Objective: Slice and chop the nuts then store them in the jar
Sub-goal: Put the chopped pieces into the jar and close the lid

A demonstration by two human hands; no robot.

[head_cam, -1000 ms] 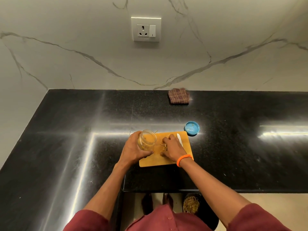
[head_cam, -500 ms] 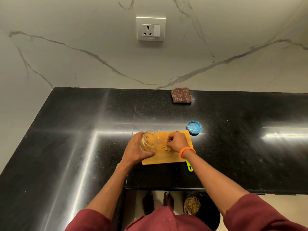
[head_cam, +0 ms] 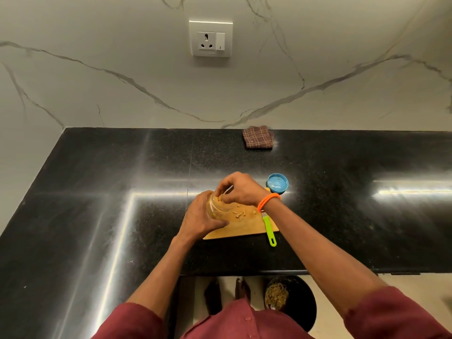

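On the wooden cutting board point(head_cam: 234, 232), my left hand point(head_cam: 200, 217) is wrapped around the clear jar point(head_cam: 219, 209), tilting its mouth toward my right hand point(head_cam: 241, 189). My right fingertips point(head_cam: 220, 193) are bunched together right at the jar's opening; whether they pinch any nut pieces I cannot tell. A few chopped nut pieces point(head_cam: 239, 214) lie on the board just beside the jar, below my right wrist with its orange band point(head_cam: 267, 201). A green-handled knife point(head_cam: 269, 230) rests along the board's right edge. Beyond the board's far right corner sits the blue lid point(head_cam: 277, 183) on the black counter point(head_cam: 122, 192), and a checked cloth point(head_cam: 258, 137) lies by the wall.
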